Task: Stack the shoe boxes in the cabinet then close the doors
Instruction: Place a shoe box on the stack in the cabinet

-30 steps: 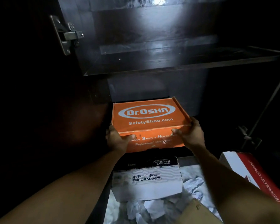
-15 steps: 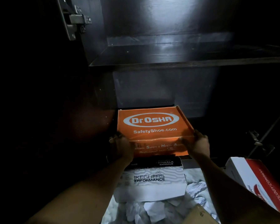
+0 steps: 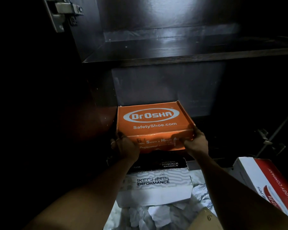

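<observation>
Left hand (image 3: pixel 125 146) and right hand (image 3: pixel 196 144) are gripping the near corners of the orange shoe box (image 3: pixel 151 119), sliding it deeper under the cabinet shelf (image 3: pixel 181 55) than a second ago.

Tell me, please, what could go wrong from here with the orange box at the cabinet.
1. The left grip and right grip hold only the near corners of the orange box, so its far end might dip or slip.
2. The box is close to the cabinet's left wall; the left fingers could get pinched there.
3. The Skechers box lies under the forearms and may be knocked.
</observation>
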`<state>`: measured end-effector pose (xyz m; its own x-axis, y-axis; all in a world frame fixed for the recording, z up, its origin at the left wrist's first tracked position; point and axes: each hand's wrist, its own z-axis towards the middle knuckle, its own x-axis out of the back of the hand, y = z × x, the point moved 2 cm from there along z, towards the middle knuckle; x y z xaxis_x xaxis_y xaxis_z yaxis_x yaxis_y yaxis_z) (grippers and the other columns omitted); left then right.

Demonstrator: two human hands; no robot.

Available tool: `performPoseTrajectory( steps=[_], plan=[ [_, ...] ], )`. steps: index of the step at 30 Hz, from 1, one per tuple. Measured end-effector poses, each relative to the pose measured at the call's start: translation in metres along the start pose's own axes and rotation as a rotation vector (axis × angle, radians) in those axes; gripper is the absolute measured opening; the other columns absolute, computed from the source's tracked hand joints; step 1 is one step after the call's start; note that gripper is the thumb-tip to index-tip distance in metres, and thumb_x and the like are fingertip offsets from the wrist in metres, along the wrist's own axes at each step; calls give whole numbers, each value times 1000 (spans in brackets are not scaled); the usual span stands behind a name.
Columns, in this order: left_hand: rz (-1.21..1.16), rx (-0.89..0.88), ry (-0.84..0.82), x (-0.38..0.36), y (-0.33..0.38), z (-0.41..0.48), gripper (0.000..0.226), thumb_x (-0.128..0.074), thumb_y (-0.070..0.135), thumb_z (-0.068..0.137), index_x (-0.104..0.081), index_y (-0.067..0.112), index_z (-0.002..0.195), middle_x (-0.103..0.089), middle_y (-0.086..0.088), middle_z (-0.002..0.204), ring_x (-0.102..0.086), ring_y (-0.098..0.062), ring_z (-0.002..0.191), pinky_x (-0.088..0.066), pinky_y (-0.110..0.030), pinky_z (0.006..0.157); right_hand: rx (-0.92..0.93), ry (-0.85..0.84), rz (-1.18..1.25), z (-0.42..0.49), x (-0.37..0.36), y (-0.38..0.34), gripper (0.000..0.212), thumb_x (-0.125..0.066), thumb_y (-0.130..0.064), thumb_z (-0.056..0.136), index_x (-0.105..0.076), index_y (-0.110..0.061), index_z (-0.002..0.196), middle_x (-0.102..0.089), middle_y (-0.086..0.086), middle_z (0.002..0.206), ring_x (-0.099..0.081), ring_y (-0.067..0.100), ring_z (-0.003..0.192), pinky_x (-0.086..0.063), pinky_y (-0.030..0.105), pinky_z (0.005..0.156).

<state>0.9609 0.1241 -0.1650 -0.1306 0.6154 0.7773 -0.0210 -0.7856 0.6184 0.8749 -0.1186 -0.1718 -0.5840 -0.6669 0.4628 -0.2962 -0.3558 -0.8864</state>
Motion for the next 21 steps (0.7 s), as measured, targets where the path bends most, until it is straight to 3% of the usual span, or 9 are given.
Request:
performPoseTrajectory(
  steps=[2,6,10,13,16,19,21],
  plan=[
    [-26,3,-25,-2,2,3,77,-68,33,85,-35,2,147,-43,-19,147,-36,-43,134,-33,-57,111,2,0,2,-3,-1,-2,85,-79,-47,62,-49,-31,140,-63,7,125,-63,29,114,-51,44,99],
    [-141,-1,-11,-5,4,3,87,-71,24,85,-23,-1,152,-40,-24,147,-39,-44,135,-36,-55,111,-23,-23,64,-17,2,-11,85,-75,-12,83,-28,-18,154,-60,14,133,-57,33,123,-41,32,98],
    [-283,12,-80,-5,14,-7,86,-72,8,86,-19,-3,153,-49,-23,139,-46,-40,131,-37,-43,110,-104,-157,158,-13,5,-12,101,-60,4,90,15,-17,156,-39,19,153,-42,36,137,-34,44,110],
    [-272,8,-113,6,26,-19,65,-68,8,89,-35,-6,143,-52,-24,134,-47,-40,130,-37,-40,108,-149,-211,213,-15,12,-18,109,-61,7,90,25,-18,153,-30,19,157,-37,35,140,-33,56,114],
    [-245,-4,-242,19,37,-23,55,-73,15,88,-48,-1,134,-58,-18,128,-54,-35,125,-43,-35,102,-116,-224,187,-26,20,-32,109,-67,2,87,15,-15,156,-45,10,143,-46,30,131,-37,53,113],
    [-171,-76,-354,35,45,-28,95,-87,41,69,-38,15,146,-43,-14,148,-40,-35,139,-38,-46,113,-51,-230,134,-38,30,-50,81,-70,-1,84,-26,-17,150,-62,9,123,-64,26,105,-53,48,95],
    [-72,-160,-384,45,50,-30,113,-83,59,63,-25,25,153,-31,-6,156,-34,-30,143,-36,-46,115,-3,-189,112,-36,38,-51,61,-74,-16,79,-47,-23,133,-68,4,113,-68,27,102,-55,50,92]
  ],
)
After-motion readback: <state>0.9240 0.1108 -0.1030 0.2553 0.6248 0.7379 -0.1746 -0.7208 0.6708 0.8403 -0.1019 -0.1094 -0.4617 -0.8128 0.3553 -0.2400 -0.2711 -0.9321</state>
